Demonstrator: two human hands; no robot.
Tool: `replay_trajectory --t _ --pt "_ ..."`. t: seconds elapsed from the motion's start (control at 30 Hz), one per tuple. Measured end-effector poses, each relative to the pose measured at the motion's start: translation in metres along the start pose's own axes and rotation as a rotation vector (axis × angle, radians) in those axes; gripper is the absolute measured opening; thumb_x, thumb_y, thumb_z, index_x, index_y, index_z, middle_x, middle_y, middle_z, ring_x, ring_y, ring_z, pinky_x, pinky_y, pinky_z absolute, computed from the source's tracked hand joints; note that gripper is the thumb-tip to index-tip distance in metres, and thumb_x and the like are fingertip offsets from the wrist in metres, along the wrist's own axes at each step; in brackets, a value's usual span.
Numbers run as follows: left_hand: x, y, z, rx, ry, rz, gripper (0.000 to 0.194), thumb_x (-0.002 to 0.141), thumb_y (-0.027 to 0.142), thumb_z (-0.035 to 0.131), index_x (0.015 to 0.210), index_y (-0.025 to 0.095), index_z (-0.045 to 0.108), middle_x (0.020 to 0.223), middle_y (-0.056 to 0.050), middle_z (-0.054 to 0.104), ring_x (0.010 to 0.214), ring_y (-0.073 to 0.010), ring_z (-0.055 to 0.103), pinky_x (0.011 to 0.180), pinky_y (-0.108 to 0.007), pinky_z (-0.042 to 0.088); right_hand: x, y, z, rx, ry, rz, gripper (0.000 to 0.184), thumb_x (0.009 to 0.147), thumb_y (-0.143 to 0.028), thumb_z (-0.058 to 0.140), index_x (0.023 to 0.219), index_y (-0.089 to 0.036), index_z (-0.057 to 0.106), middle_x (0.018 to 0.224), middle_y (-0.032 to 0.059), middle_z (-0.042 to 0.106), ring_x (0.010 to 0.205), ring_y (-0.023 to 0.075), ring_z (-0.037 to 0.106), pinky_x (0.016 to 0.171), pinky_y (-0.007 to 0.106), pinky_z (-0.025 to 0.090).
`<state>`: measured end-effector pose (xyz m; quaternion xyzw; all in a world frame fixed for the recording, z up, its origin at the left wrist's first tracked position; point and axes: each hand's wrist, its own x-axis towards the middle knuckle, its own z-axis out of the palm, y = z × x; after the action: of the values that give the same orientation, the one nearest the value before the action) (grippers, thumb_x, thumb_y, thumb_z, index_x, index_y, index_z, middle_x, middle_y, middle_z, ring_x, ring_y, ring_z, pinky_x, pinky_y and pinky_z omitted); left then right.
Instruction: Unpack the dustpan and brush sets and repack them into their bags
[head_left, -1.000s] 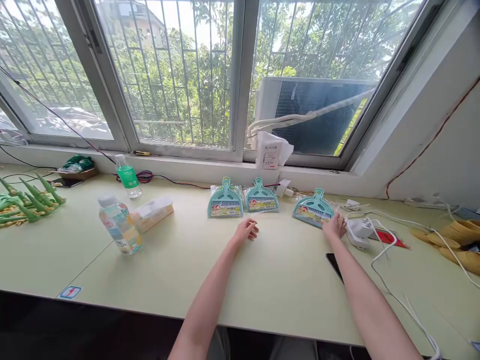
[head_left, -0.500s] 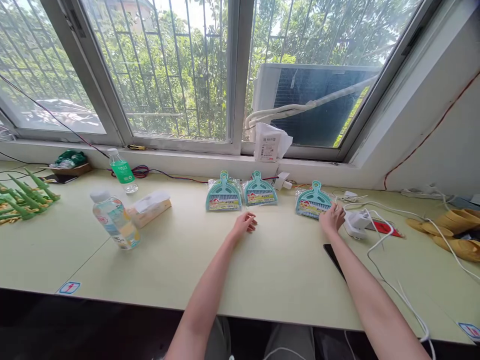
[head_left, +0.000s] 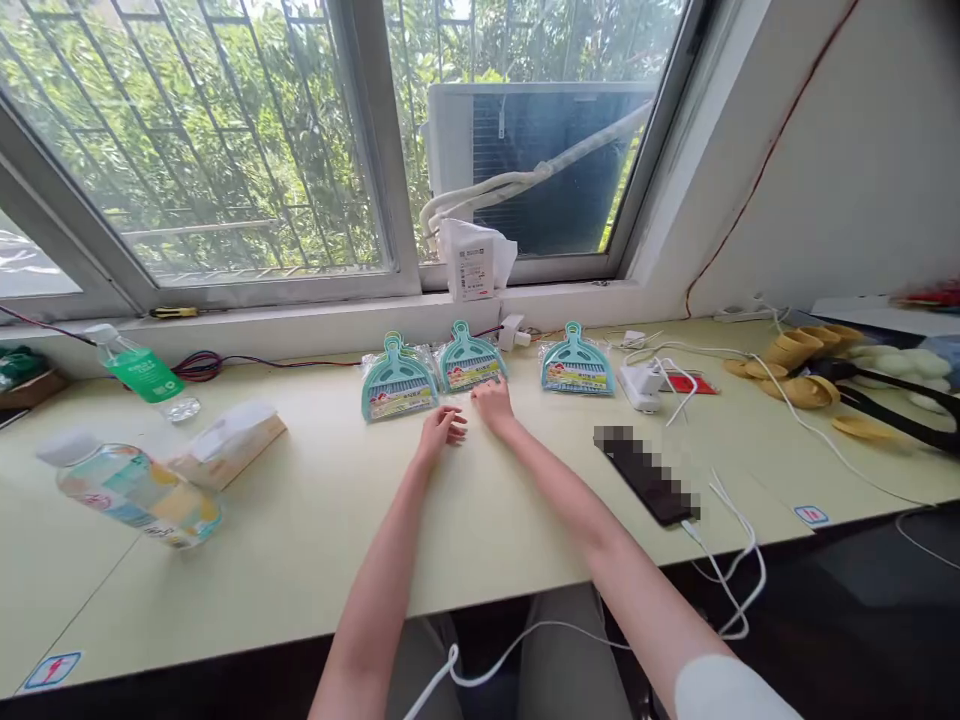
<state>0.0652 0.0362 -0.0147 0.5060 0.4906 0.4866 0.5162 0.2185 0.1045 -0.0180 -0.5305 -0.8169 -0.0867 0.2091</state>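
The right hand (head_left: 493,403) has moved left to the middle dustpan (head_left: 469,358), fingers at its near edge, leaving the right dustpan (head_left: 576,365) untouched. Apart from it, the left hand (head_left: 442,430) is empty, loosely curled near the left dustpan (head_left: 397,388) on the table (head_left: 487,540).

On the pale tabletop (head_left: 517,520) to my left stand a green-labelled bottle (head_left: 146,375), a patterned drink bottle (head_left: 131,490) and, beside them, a tissue pack (head_left: 231,443). To my right lie a smartphone (head_left: 649,477), a white power adapter (head_left: 641,385) and a red packet (head_left: 688,383). A white paper packet (head_left: 472,262) stands upright on the windowsill (head_left: 330,325).
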Motion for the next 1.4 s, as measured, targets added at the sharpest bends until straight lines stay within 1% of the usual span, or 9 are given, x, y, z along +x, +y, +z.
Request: replay_trajectory --t 0.1,0.3,0.6,0.73,0.87,1.0,1.13,1.27,1.4 --pt "0.001 0.002 -0.002 -0.010 -0.011 -0.015 0.032 0.080 0.042 0.058 0.096 0.015 0.058 0.087 -0.011 0.070 0.061 -0.0160 0.067 0.056 -0.027 0.053 -0.001 0.010 0.001 0.040 0.044 0.029 0.023 0.087 -0.012 0.045 0.096 -0.019 0.065 0.094 0.0085 0.070 0.097 0.0225 0.058 0.109 0.048 0.024" --pt "0.004 0.003 -0.001 -0.017 -0.012 -0.023 0.031 0.080 0.040 0.059 0.097 0.015 0.059 0.087 -0.010 0.071 0.060 -0.0149 0.066 0.059 -0.028 0.053 -0.006 0.022 0.004 -0.055 0.080 -0.131 0.041 0.089 -0.007 0.038 0.126 -0.018 0.051 0.134 0.0126 0.052 0.132 0.0259 0.036 0.112 0.058 0.011" --pt "0.002 0.004 -0.002 -0.004 -0.015 -0.023 0.028 0.080 0.038 0.059 0.096 0.014 0.059 0.085 -0.010 0.071 0.060 -0.0160 0.067 0.061 -0.029 0.054 0.028 0.020 -0.006 -0.009 0.056 -0.097 0.043 0.085 0.002 0.036 0.117 -0.014 0.061 0.096 0.0116 0.068 0.096 0.0220 0.057 0.098 0.042 0.033" --pt "0.008 0.004 -0.004 -0.051 0.032 -0.066 0.029 0.085 0.040 0.053 0.096 0.013 0.059 0.084 -0.012 0.071 0.061 -0.0175 0.068 0.063 -0.031 0.055 0.007 0.017 -0.020 0.132 0.173 -0.044 0.033 0.090 -0.006 0.040 0.096 -0.020 0.069 0.095 0.0083 0.066 0.096 0.0215 0.055 0.090 0.038 0.034" --pt "0.014 0.004 -0.006 -0.186 0.106 -0.168 0.043 0.089 0.051 0.045 0.102 0.012 0.057 0.077 -0.012 0.071 0.065 -0.0204 0.069 0.068 -0.033 0.055 -0.045 0.009 -0.037 0.400 0.312 -0.020 0.025 0.093 -0.014 0.044 0.094 -0.023 0.068 0.091 0.0047 0.065 0.093 0.0195 0.055 0.081 0.033 0.035" --pt "0.008 0.008 -0.003 -0.242 0.018 -0.234 0.050 0.080 0.059 0.054 0.099 0.013 0.061 0.081 -0.012 0.072 0.076 -0.0245 0.070 0.066 -0.033 0.055 -0.096 0.001 -0.050 0.470 0.196 -0.250 0.021 0.092 -0.013 0.048 0.092 -0.022 0.067 0.091 0.0031 0.066 0.089 0.0176 0.056 0.080 0.032 0.036" --pt "-0.004 0.012 0.000 -0.190 -0.058 -0.179 0.042 0.062 0.038 0.079 0.092 0.014 0.063 0.080 -0.007 0.071 0.073 -0.0237 0.068 0.065 -0.031 0.054 -0.109 -0.006 -0.057 0.384 0.057 -0.454 0.019 0.089 -0.010 0.050 0.092 -0.021 0.066 0.094 0.0037 0.068 0.089 0.0168 0.058 0.082 0.032 0.035" --pt "-0.007 0.011 -0.003 -0.340 0.064 -0.087 0.036 0.067 0.036 0.075 0.096 0.020 0.060 0.089 -0.005 0.071 0.079 -0.0226 0.067 0.070 -0.034 0.055 -0.105 -0.011 -0.058 0.335 -0.009 -0.401 0.017 0.091 -0.019 0.050 0.094 -0.019 0.067 0.093 0.0066 0.068 0.090 0.0183 0.058 0.083 0.033 0.036" --pt "-0.006 0.010 -0.006 -0.426 0.191 -0.074 0.022 0.074 0.032 0.066 0.090 0.019 0.061 0.087 -0.005 0.070 0.079 -0.0200 0.067 0.068 -0.031 0.054 -0.103 -0.008 -0.050 0.511 -0.056 -0.122 0.024 0.093 -0.030 0.047 0.096 -0.019 0.068 0.097 0.0086 0.067 0.096 0.0199 0.058 0.085 0.033 0.041"
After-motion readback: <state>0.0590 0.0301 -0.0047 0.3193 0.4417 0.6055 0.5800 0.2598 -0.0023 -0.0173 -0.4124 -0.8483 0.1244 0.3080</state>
